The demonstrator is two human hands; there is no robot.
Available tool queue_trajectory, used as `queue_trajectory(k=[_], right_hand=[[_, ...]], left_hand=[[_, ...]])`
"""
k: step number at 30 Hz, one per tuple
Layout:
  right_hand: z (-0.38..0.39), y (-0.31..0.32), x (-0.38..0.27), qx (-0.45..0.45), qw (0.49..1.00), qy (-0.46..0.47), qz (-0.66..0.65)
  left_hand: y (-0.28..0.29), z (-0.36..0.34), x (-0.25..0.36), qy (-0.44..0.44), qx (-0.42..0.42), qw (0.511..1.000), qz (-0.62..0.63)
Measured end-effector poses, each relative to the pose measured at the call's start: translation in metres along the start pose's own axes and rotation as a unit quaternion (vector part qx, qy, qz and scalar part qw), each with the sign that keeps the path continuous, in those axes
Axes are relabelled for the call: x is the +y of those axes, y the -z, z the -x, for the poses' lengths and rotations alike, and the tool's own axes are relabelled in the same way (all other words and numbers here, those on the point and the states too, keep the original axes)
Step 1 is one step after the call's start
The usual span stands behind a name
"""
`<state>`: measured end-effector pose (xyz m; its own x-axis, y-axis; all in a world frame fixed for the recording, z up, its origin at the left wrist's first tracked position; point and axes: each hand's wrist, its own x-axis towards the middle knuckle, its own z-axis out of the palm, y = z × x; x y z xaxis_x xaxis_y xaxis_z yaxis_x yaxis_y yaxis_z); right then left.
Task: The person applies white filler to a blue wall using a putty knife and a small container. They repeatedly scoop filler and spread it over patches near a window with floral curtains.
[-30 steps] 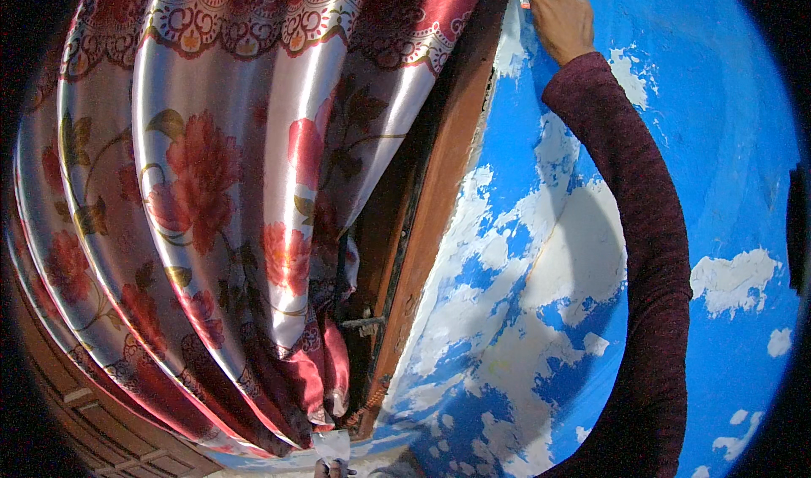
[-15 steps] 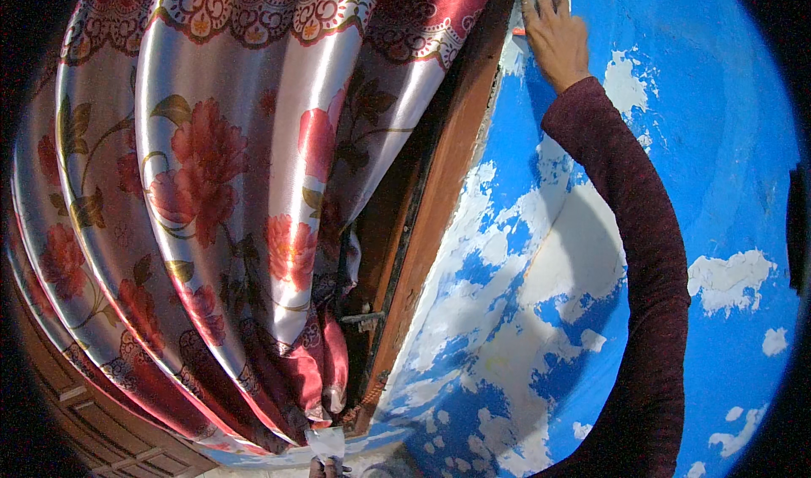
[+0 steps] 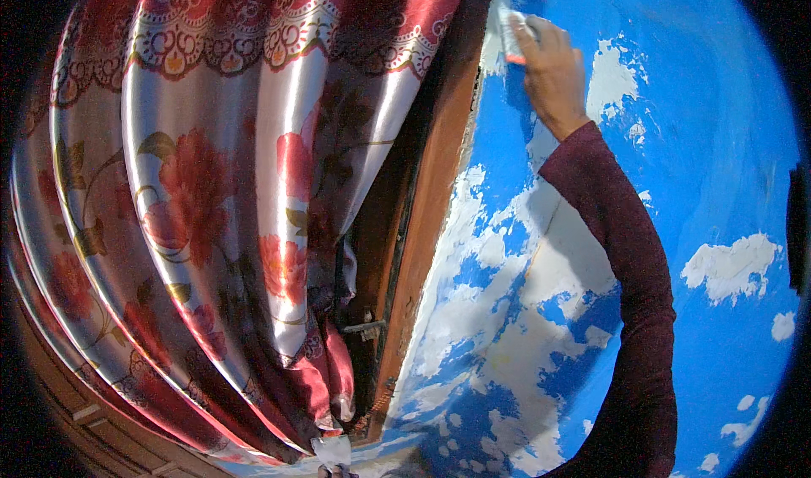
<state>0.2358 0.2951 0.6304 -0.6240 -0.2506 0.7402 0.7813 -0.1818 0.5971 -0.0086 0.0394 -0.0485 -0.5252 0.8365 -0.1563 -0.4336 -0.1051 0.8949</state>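
High on the wall, my right hand [image 3: 553,77] is closed around a flat white piece with an orange edge [image 3: 510,40], held close to the wall beside the window frame. Its exact kind is blurred. The blue wall [image 3: 718,157] carries many rough white patches [image 3: 612,77]. At the bottom edge, just below the curtain, only the fingertips of my left hand [image 3: 336,472] show. They grip a small pale flat piece [image 3: 331,449], whose kind I cannot make out.
A shiny red and silver flowered curtain [image 3: 203,182] hangs across the left, gathered at its lower end. Beside it slants a brown wooden frame [image 3: 435,216] with a metal latch [image 3: 363,329]. Brown panelled wood [image 3: 110,427] shows at lower left, and something dark [image 3: 795,225] at the right rim.
My right hand has come down the wall a little with the white piece, which now shows more clearly. The whole view has shifted slightly. My left hand stays at the bottom edge.
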Motion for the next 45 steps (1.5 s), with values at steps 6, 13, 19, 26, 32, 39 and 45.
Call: queue_trajectory(k=[6,13,19,26,32,39,45], right_hand=[[-0.003,-0.013,0.094,-0.043,0.929,-0.216,-0.298],[-0.063,0.006,0.118,-0.075,0.795,-0.234,-0.555],[-0.083,-0.038,0.130,-0.092,0.773,-0.222,-0.587],[-0.109,-0.057,0.142,-0.077,0.824,-0.154,-0.540],[-0.118,-0.090,0.146,-0.044,0.855,-0.137,-0.498],[-0.109,-0.065,0.153,-0.029,0.830,-0.161,-0.533],[-0.088,-0.048,0.154,-0.049,0.776,-0.247,-0.578]], left_hand=[[0.036,-0.021,-0.038,0.031,-0.091,0.993,-0.073],[-0.008,-0.005,-0.015,0.001,-0.021,0.998,-0.058],[-0.035,0.017,0.009,-0.005,0.036,0.998,-0.059],[-0.024,0.002,-0.051,0.030,0.000,0.995,-0.097],[-0.039,0.003,-0.043,0.005,0.077,0.997,0.032],[-0.035,0.003,-0.035,-0.014,0.018,0.998,-0.066],[-0.007,-0.013,-0.084,-0.050,0.011,0.999,0.018]])
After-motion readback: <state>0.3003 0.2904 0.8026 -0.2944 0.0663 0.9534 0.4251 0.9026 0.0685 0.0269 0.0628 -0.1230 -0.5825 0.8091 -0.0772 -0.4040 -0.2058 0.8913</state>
